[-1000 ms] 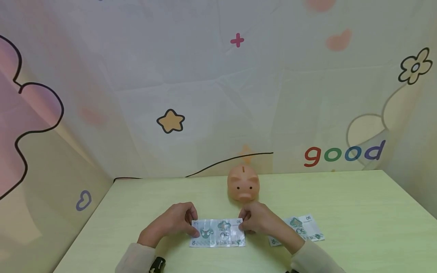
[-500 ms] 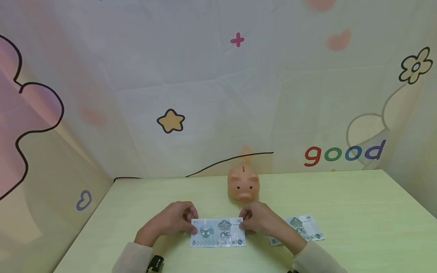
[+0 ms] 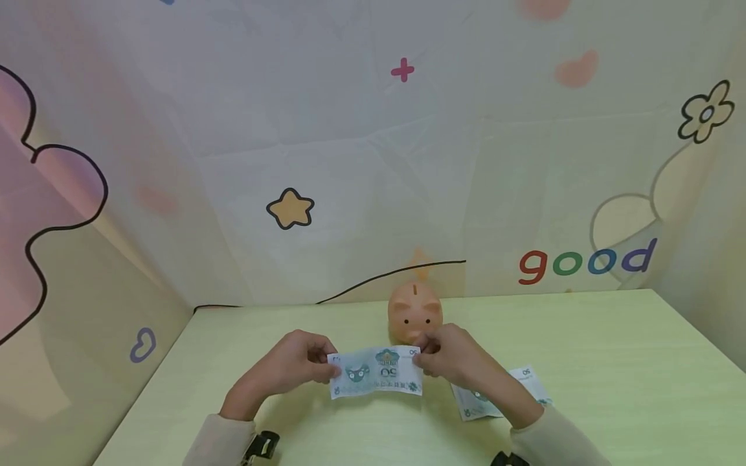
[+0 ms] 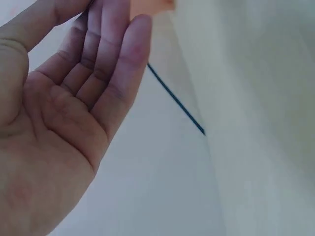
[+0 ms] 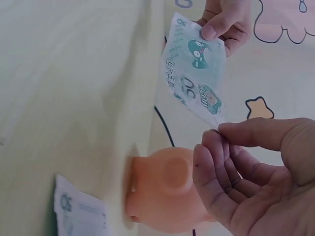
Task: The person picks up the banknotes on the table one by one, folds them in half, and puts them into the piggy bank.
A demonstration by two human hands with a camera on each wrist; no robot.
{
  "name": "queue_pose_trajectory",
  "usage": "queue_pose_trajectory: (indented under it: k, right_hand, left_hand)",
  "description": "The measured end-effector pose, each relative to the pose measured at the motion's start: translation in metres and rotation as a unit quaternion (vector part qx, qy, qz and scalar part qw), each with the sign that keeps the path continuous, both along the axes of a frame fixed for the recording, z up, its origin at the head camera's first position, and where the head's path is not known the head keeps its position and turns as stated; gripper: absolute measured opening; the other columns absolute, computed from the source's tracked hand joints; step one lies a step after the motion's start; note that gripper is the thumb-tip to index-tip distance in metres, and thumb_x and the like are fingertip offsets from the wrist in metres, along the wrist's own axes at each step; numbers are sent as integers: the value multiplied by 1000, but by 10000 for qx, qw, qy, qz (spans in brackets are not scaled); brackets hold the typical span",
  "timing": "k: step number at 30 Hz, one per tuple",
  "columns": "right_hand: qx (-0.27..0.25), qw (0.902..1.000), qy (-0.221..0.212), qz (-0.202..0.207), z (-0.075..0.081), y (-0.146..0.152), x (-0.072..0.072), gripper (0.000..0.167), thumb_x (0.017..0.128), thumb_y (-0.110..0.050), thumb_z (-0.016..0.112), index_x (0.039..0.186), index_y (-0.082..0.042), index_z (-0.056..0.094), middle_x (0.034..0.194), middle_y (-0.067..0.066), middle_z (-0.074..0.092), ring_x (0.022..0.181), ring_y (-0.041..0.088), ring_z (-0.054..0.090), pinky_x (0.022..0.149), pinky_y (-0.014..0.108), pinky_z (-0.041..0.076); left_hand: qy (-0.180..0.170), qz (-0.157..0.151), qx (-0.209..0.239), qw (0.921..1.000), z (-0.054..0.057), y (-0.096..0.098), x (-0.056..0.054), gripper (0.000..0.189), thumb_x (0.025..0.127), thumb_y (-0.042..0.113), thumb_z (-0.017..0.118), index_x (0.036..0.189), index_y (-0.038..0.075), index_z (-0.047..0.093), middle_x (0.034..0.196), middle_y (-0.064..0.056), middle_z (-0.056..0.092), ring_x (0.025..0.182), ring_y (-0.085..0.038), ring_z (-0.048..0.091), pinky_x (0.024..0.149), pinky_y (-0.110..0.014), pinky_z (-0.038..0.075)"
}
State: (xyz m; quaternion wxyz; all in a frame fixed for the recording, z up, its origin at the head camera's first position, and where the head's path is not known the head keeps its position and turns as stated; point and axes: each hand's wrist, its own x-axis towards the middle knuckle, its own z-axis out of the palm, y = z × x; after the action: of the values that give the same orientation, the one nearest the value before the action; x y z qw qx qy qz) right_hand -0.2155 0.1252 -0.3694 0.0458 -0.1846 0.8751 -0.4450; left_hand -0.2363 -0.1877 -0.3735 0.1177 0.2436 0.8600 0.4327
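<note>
A green-and-white play banknote (image 3: pixel 373 372) marked 50 is stretched between both hands, raised off the table and bowed slightly. My left hand (image 3: pixel 297 361) pinches its left end between thumb and fingers; in the left wrist view the palm of the left hand (image 4: pixel 64 108) shows, with the fingertips cut off at the top. At the other end, my right hand (image 3: pixel 451 353) pinches the upper corner, seen closely at the right hand (image 5: pixel 256 172) in the right wrist view. Directly behind the note sits an orange piggy bank (image 3: pixel 415 310) with a slot on top.
A second banknote (image 3: pixel 478 402) lies on the table (image 3: pixel 606 362), partly hidden under the right forearm. Behind the table hangs a printed cloth backdrop (image 3: pixel 350 149). Dark bands (image 3: pixel 262 445) circle the wrists.
Both hands have lifted the banknote up off the table, slightly away from the body. It lay flat before and is now bowed. The piggy bank has stayed put.
</note>
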Motion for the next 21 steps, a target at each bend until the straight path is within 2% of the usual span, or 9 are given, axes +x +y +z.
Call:
queue_pose_trajectory:
  k: [5,9,11,17,21]
  right_hand:
    - [-235,9995,49,-205,10,2,1,5,96,-4,73,94,-2,69,78,1,67,69,16,62,62,31,53]
    - [-409,9985,8,-352,17,1,1,4,96,-4,72,94,-2,70,79,2,68,70,16,65,63,30,55]
    - [-503,9979,1,-404,22,0,2,4,96,-4,72,94,-1,70,81,3,68,72,17,66,65,29,57]
    - [-717,9948,140,-709,37,-1,6,4,98,-4,71,100,0,72,89,5,70,79,19,66,69,30,60]
    - [-881,9923,355,-801,40,1,9,6,100,-6,71,104,-1,73,93,5,72,84,20,67,71,30,59]
  left_hand:
    - [283,296,48,9991,12,8,4,6,93,7,79,93,5,74,78,0,69,68,-15,63,60,-28,54]
    - [406,524,236,9975,20,16,5,4,94,6,78,93,4,75,80,-1,70,69,-19,68,64,-34,60]
    - [449,629,358,9964,24,21,6,4,95,6,78,93,4,75,81,-2,71,70,-20,69,65,-33,61]
    - [541,707,843,9925,38,40,11,5,95,3,78,97,0,74,85,-5,71,73,-19,68,66,-31,64]
    - [740,673,1161,9882,41,54,15,6,96,2,78,97,-1,73,86,-7,72,71,-20,68,67,-35,65]
